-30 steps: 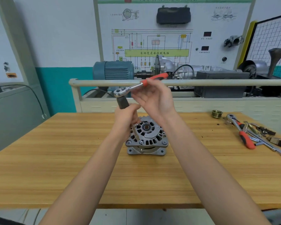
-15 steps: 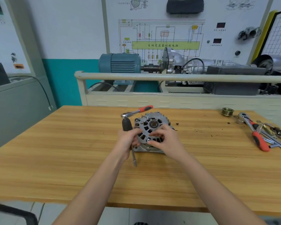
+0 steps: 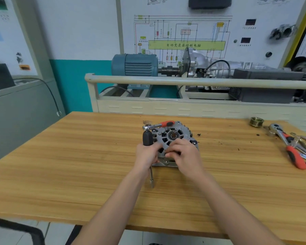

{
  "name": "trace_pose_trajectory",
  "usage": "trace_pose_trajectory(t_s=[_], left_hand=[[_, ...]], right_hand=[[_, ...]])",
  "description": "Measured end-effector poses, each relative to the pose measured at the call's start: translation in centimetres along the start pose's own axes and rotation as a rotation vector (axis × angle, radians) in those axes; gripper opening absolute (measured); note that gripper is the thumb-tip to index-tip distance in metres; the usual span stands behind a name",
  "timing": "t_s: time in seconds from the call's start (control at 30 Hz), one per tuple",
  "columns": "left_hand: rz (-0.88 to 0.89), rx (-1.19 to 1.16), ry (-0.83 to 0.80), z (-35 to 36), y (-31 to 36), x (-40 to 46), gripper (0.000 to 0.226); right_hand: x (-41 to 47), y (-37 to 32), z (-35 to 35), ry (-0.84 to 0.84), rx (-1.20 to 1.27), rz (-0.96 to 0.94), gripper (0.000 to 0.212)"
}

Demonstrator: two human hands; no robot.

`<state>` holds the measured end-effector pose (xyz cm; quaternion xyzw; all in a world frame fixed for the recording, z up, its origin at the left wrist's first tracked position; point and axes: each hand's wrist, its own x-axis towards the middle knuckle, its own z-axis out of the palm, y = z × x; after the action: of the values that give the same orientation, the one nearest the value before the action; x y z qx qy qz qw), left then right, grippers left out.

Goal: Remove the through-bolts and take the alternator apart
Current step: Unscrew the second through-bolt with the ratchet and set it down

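The grey alternator (image 3: 173, 135) stands on the wooden table (image 3: 78, 165), its bearing face tilted toward me. My left hand (image 3: 146, 156) grips a black-handled driver (image 3: 147, 138); the metal shaft sticks out below the fist toward the table, and the hand lies against the alternator's left side. My right hand (image 3: 185, 154) has its fingers curled on the alternator's near rim, fingertips pinched together there; what they pinch is hidden. A red-handled ratchet (image 3: 159, 125) lies just behind the alternator.
A brass-coloured pulley (image 3: 256, 121) sits at the far right, and beside it lie a second red-handled ratchet (image 3: 290, 147) and several loose tools. Dark crumbs are scattered on the wood. Behind the table runs a rail (image 3: 201, 82) in front of a blue motor (image 3: 134, 64).
My right hand held the ratchet raised above the alternator; the ratchet now lies behind it and that hand has come down onto the near rim. My left hand lowered with the driver.
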<state>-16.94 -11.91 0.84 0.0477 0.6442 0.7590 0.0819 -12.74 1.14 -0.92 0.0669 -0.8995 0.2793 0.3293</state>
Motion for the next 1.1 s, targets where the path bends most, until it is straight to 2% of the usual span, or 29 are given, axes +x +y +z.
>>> trace_pose_trajectory(t_s=[0.47,0.73,0.93,1.1], left_hand=[[-0.025,-0.016,-0.033,-0.4,-0.3,0.2,0.029],[-0.009,0.023,-0.046,-0.5,-0.1,-0.1,0.029],[-0.010,0.036,-0.068,-0.5,0.4,-0.6,0.025],[0.014,0.094,-0.079,-0.3,0.5,-0.9,0.026]], right_hand=[[1.1,0.0,-1.2,-0.056,0.063,-0.171,0.010],[2.3,-2.1,-3.4,0.053,0.194,-0.167,0.014],[1.9,-3.0,-4.6,0.084,0.246,-0.082,0.009],[0.4,-1.0,-5.8,0.284,0.359,0.195,0.018]])
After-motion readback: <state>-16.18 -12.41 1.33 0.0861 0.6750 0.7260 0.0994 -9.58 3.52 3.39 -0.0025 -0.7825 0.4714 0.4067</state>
